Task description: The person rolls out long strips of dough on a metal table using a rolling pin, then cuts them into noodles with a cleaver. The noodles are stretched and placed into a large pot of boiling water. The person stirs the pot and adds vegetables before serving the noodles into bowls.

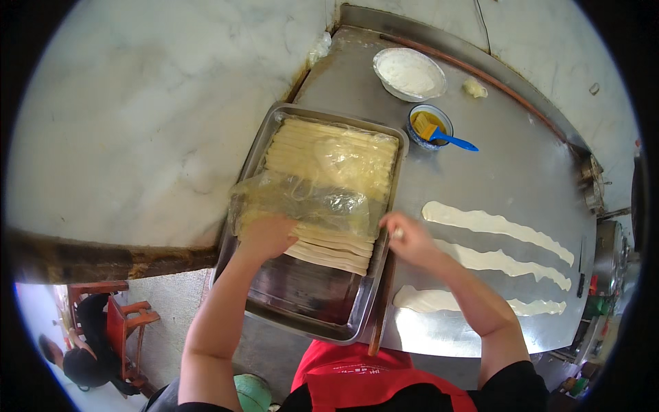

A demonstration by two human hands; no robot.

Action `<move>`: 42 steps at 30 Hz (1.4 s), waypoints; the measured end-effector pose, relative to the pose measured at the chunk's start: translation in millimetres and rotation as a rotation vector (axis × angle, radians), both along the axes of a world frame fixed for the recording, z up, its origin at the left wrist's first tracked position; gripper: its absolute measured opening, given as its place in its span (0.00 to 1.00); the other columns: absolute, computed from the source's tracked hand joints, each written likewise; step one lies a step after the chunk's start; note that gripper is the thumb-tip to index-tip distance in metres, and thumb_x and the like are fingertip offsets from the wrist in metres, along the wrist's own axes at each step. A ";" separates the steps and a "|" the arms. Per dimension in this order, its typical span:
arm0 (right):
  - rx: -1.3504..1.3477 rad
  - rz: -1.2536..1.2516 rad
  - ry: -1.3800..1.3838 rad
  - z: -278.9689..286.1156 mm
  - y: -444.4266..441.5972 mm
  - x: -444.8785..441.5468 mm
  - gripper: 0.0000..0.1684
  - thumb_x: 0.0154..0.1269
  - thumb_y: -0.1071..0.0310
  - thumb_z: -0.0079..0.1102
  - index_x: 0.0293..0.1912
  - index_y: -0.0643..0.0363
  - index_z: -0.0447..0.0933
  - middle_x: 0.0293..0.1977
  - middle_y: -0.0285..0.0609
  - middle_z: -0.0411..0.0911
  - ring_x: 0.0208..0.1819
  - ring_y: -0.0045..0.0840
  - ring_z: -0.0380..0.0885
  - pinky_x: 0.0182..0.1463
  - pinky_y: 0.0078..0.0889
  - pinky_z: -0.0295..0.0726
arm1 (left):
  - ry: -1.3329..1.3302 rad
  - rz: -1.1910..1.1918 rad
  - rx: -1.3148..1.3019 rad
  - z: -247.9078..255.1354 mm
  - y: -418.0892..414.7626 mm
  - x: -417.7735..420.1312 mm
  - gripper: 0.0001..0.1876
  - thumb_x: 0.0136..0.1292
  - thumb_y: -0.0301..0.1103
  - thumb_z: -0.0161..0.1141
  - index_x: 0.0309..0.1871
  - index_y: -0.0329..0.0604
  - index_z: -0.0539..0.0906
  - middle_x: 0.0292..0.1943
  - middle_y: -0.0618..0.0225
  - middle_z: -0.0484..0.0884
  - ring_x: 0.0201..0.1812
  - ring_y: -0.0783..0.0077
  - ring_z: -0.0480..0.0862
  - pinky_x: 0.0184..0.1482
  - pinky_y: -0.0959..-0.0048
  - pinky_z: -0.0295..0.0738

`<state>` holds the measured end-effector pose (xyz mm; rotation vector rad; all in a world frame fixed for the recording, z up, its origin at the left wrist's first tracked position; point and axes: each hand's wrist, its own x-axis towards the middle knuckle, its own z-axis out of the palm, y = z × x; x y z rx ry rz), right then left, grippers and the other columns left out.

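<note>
A deep metal tray (350,332) holds rows of pale dough strips (329,255). Clear plastic film (309,193) covers the far rows and bunches across the middle. My left hand (269,236) is at the film's near left part, over the strips; its grip on the film cannot be made out. Beside the tray's right rim, my right hand (412,241) has curled fingers, with a small whitish thing at them; whether it grips the film's edge is unclear. Three flattened dough lengths, a far one (494,226), a middle one (494,260) and a near one (422,299), lie to the right.
On the metal worktop (494,170) stand a bowl of white flour (409,72) and a patterned bowl of yellow liquid (423,141) with a blue-handled brush (453,140). A wooden rod (378,329) lies along the tray's right side. Another person (87,360) sits at lower left.
</note>
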<state>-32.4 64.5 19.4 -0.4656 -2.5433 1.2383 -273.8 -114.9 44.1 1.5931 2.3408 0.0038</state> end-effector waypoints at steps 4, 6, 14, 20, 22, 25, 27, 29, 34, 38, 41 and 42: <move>-0.682 -0.374 -0.043 1.9 27.1 -49.3 0.26 0.49 0.75 0.47 0.52 0.58 0.60 0.38 0.41 0.70 0.32 0.24 0.72 0.35 0.29 0.70 | -0.078 0.124 0.333 35.8 40.4 -5.2 0.20 0.53 0.38 0.52 0.51 0.48 0.72 0.51 0.58 0.70 0.49 0.57 0.72 0.49 0.65 0.67; -1.053 -0.449 -0.069 -11.4 14.6 -82.4 0.35 0.50 0.74 0.47 0.60 0.57 0.52 0.36 0.41 0.69 0.29 0.23 0.71 0.33 0.28 0.70 | 0.261 0.140 0.501 2.8 57.9 -35.6 0.23 0.51 0.38 0.53 0.53 0.46 0.69 0.47 0.59 0.73 0.47 0.57 0.73 0.49 0.67 0.67; -0.909 0.181 -0.383 24.1 -22.1 -31.9 0.25 0.50 0.69 0.49 0.52 0.56 0.65 0.30 0.37 0.72 0.28 0.22 0.72 0.34 0.25 0.70 | -0.328 0.345 0.202 33.0 -28.8 -38.3 0.19 0.45 0.36 0.58 0.44 0.50 0.77 0.28 0.61 0.79 0.46 0.59 0.73 0.55 0.58 0.58; -0.141 0.786 -0.449 35.8 -87.1 13.9 0.13 0.52 0.66 0.45 0.38 0.54 0.72 0.34 0.44 0.73 0.37 0.35 0.73 0.38 0.35 0.72 | -0.100 0.120 -0.171 55.2 -159.6 57.9 0.17 0.45 0.35 0.60 0.43 0.55 0.78 0.36 0.64 0.76 0.45 0.62 0.71 0.52 0.64 0.60; -0.203 0.644 -0.447 51.0 -89.7 -3.8 0.12 0.52 0.66 0.45 0.38 0.55 0.72 0.34 0.44 0.73 0.38 0.34 0.72 0.39 0.36 0.72 | -0.175 0.196 -0.175 56.8 -177.6 71.5 0.19 0.46 0.35 0.59 0.45 0.56 0.77 0.39 0.64 0.75 0.47 0.61 0.70 0.52 0.64 0.60; 0.018 0.507 -0.335 35.2 -104.5 -24.8 0.13 0.53 0.64 0.48 0.40 0.54 0.71 0.38 0.46 0.72 0.40 0.35 0.71 0.40 0.37 0.73 | -0.138 0.291 0.111 47.9 -145.8 75.0 0.20 0.46 0.37 0.60 0.47 0.56 0.76 0.41 0.63 0.74 0.49 0.59 0.70 0.52 0.63 0.61; 0.238 0.484 -0.313 23.2 -121.6 -27.7 0.16 0.53 0.64 0.48 0.44 0.53 0.71 0.44 0.48 0.69 0.44 0.38 0.70 0.43 0.40 0.72 | -0.076 0.246 0.144 39.9 -120.8 79.0 0.25 0.44 0.41 0.62 0.50 0.59 0.74 0.53 0.60 0.66 0.56 0.59 0.63 0.56 0.53 0.57; 0.517 0.494 -0.314 9.1 -144.0 -8.5 0.20 0.53 0.65 0.48 0.49 0.51 0.69 0.50 0.50 0.63 0.51 0.43 0.65 0.48 0.47 0.69 | -0.006 0.212 0.075 21.9 -111.1 83.1 0.29 0.44 0.44 0.63 0.54 0.63 0.71 0.59 0.60 0.60 0.62 0.59 0.56 0.58 0.49 0.52; 0.502 0.522 -0.240 1.0 -171.3 33.2 0.30 0.48 0.62 0.56 0.54 0.49 0.65 0.57 0.48 0.56 0.59 0.46 0.55 0.56 0.50 0.60 | -0.057 0.301 -0.042 -12.2 -144.0 82.2 0.26 0.47 0.46 0.61 0.53 0.64 0.71 0.61 0.61 0.57 0.63 0.61 0.55 0.57 0.46 0.53; 0.331 0.438 -0.206 23.4 -168.8 39.9 0.22 0.48 0.61 0.56 0.45 0.55 0.71 0.48 0.47 0.65 0.52 0.42 0.64 0.54 0.42 0.62 | -0.100 0.313 -0.155 -5.5 -127.8 72.7 0.21 0.48 0.41 0.60 0.49 0.57 0.74 0.53 0.61 0.66 0.56 0.59 0.65 0.51 0.54 0.61; 0.370 0.412 -0.146 13.6 -168.9 61.1 0.20 0.44 0.58 0.61 0.38 0.57 0.72 0.37 0.44 0.70 0.44 0.36 0.68 0.50 0.35 0.65 | -0.121 0.214 0.184 -1.2 -76.9 93.6 0.21 0.49 0.40 0.60 0.49 0.54 0.74 0.52 0.61 0.66 0.55 0.58 0.65 0.52 0.58 0.62; 0.361 0.409 -0.117 8.1 -167.3 69.0 0.20 0.45 0.58 0.60 0.38 0.57 0.72 0.37 0.44 0.70 0.44 0.35 0.69 0.50 0.35 0.64 | -0.110 0.080 0.311 7.5 -50.5 110.6 0.20 0.49 0.39 0.59 0.48 0.51 0.74 0.52 0.61 0.67 0.53 0.58 0.66 0.53 0.61 0.61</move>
